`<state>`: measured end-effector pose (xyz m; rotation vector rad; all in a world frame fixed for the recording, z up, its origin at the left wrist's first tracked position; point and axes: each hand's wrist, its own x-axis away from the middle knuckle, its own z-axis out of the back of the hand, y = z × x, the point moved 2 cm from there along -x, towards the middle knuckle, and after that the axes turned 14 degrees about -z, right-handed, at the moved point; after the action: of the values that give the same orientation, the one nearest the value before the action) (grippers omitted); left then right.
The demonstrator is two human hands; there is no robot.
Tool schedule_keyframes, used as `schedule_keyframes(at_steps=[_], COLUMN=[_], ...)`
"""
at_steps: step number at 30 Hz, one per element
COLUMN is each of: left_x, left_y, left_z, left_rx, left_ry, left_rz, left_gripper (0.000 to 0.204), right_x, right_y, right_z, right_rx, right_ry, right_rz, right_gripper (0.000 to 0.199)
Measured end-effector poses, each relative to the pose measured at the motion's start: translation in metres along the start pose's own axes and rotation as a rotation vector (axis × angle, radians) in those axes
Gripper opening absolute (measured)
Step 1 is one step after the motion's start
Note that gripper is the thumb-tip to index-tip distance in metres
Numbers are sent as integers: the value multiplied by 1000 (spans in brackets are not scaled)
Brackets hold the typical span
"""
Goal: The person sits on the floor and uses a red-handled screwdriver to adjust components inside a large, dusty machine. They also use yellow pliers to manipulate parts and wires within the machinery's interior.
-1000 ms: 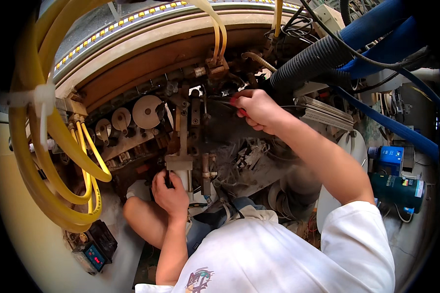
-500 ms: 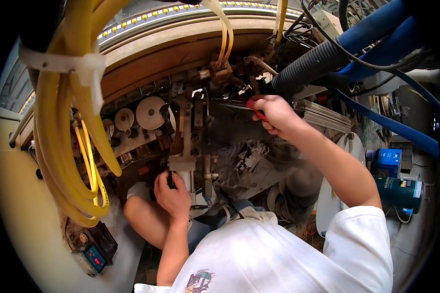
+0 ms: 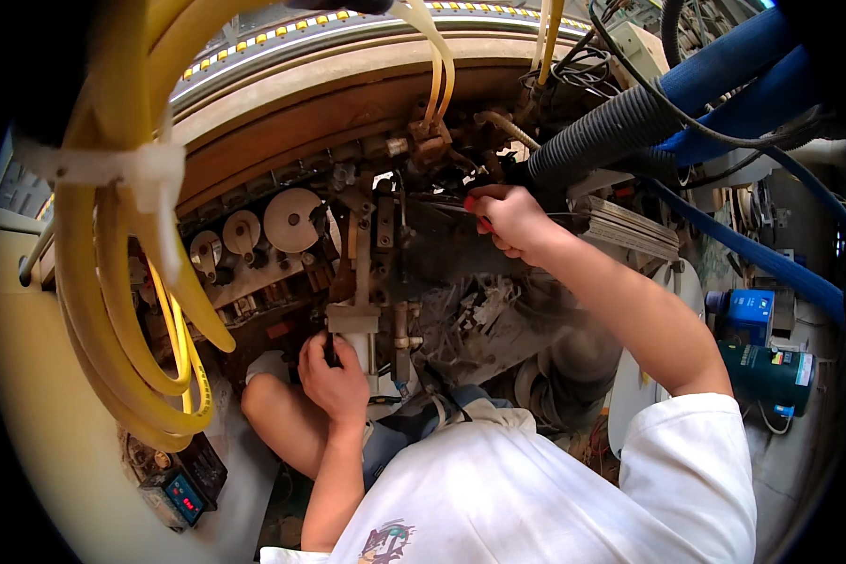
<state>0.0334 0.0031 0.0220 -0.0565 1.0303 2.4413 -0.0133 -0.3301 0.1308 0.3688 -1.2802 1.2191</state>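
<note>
My right hand (image 3: 517, 224) is closed around a red-handled tool (image 3: 484, 224), which reaches left into the machine. Its slim metal front end lies over dark machine parts, and the tip cannot be made out. Lower down, my left hand (image 3: 336, 378) is curled, thumb and fingers bent about a small dark part at the lower end of a grey block (image 3: 352, 318). What the fingers grip is mostly hidden. Beside that hand stands a pale metal cylinder (image 3: 364, 352). Round pale discs (image 3: 291, 220) are mounted on the machine up and left of it.
Thick yellow hoses (image 3: 103, 310) hang at the left in front of a cream panel (image 3: 28, 357). Blue hoses (image 3: 714, 75) and a ribbed grey hose (image 3: 597, 132) cross the upper right. Scraps (image 3: 475, 315) lie below the machine. A green motor (image 3: 766, 371) stands right.
My right hand and the red-handled tool have shifted slightly left. My left hand stays at the same block. The view has moved a little.
</note>
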Motion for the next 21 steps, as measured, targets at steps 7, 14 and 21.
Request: schedule_keyframes(at_steps=[7,14,21], left_x=[-1,-1,-1], left_y=[2,3,2], left_z=[1,1,0], left_rx=[12,-11,11], left_ry=[-6,21,-2], left_rz=[7,-30,-14], left_gripper=[23,24,25], right_x=[-4,-3,-24], right_y=[-8,0,17], right_z=[-3,4,11], right_rx=[-37,-211,-447], right_ry=[-100,-181,-361], right_rz=[-47,-69,-116], right_gripper=[37,21,20])
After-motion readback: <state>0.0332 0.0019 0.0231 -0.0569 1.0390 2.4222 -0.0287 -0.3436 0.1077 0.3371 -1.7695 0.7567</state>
